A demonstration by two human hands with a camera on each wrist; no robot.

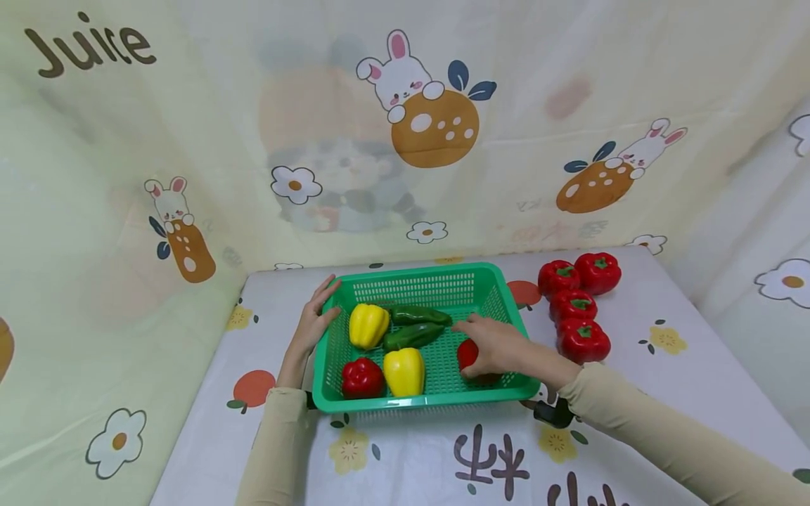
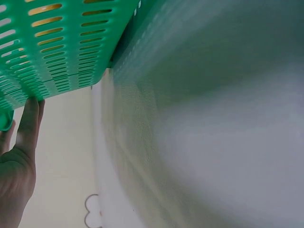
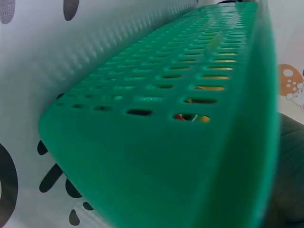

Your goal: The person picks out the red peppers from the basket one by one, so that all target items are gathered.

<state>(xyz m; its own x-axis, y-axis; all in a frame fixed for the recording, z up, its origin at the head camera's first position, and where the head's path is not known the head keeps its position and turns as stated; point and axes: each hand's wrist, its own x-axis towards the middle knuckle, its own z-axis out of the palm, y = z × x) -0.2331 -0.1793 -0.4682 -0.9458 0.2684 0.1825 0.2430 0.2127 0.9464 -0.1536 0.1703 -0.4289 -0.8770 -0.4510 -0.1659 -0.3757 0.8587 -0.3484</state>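
A green plastic basket (image 1: 418, 401) stands on the table with several peppers inside. My left hand (image 1: 311, 325) holds its left rim, thumb over the edge and fingers along the outer wall, as the left wrist view shows. Inside the basket's right part, my right hand (image 1: 496, 344) grips a red bell pepper (image 1: 467, 353), partly hidden under the fingers. Toward the left lie two yellow bell peppers (image 1: 369, 326), two long green peppers (image 1: 414, 336) and another red bell pepper (image 1: 363, 378). The basket wall (image 3: 142, 156) hides most of the right hand in the right wrist view.
Several red bell peppers (image 1: 583, 340) stand in a cluster on the table right of the basket. A patterned cloth (image 1: 493, 457) covers the table. Printed curtains (image 1: 506, 197) hang behind and at the sides.
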